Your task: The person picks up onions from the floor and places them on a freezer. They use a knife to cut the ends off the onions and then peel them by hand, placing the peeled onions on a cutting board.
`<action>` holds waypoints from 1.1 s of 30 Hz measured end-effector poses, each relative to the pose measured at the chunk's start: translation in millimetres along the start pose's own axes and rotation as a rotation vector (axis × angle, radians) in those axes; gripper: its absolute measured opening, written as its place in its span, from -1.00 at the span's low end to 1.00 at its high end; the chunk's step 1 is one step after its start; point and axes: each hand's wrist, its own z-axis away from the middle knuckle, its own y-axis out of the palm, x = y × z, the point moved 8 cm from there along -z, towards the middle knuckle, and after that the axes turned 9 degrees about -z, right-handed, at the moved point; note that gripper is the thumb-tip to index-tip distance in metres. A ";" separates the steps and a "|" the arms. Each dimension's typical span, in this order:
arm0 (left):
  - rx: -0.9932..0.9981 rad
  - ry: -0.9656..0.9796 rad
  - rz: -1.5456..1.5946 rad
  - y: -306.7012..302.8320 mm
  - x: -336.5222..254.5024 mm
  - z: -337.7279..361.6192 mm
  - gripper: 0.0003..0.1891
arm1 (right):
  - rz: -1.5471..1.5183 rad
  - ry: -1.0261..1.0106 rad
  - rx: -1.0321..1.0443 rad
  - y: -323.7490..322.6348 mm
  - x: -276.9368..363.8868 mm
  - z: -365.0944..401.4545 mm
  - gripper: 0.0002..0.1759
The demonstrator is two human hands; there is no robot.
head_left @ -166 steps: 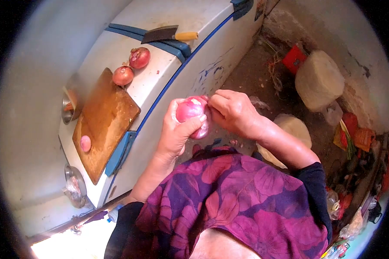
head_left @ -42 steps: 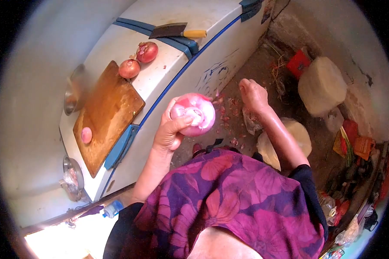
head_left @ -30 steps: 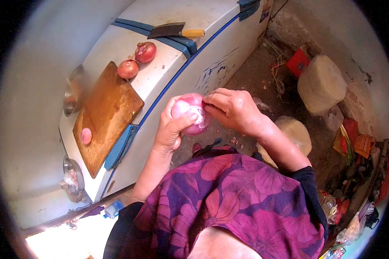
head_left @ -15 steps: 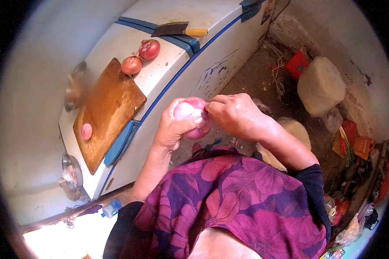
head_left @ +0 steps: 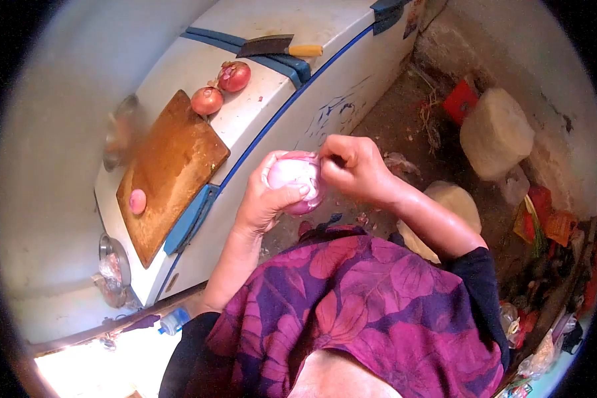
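Note:
My left hand (head_left: 257,202) is wrapped round a large pink-purple onion (head_left: 293,178) held in front of my body, its thumb across the near side. My right hand (head_left: 355,171) is at the onion's right side with its fingers curled in a pinch; what they hold is too small to tell. On the white surface to the left, a wooden cutting board (head_left: 172,172) carries a small pink piece of onion (head_left: 137,201). Two red onions, one (head_left: 207,101) by the board's corner and one (head_left: 234,76) behind it, sit close together.
A cleaver (head_left: 265,46) with a yellow handle lies at the back of the white surface (head_left: 259,99). Metal bowls (head_left: 117,132) stand along its left edge. Pale blocks (head_left: 496,134), a red packet (head_left: 459,101) and plastic bags are on the floor at right.
My right hand has risen slightly and its fingers have curled tighter beside the onion. More of the onion's pale surface shows. The whole view has shifted a little.

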 end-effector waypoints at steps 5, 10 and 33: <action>0.057 -0.066 0.001 7.3 9.5 2.4 -0.32 | -0.245 0.275 0.069 -0.6 -28.9 -2.5 -0.88; 0.087 0.007 -0.066 9.1 2.2 -0.2 -0.25 | -0.349 0.330 0.015 -5.2 -41.9 0.1 -0.89; 0.122 -0.147 1.078 -13.9 41.7 -17.5 -0.20 | 0.645 0.207 -0.230 -91.0 -158.7 29.1 -0.84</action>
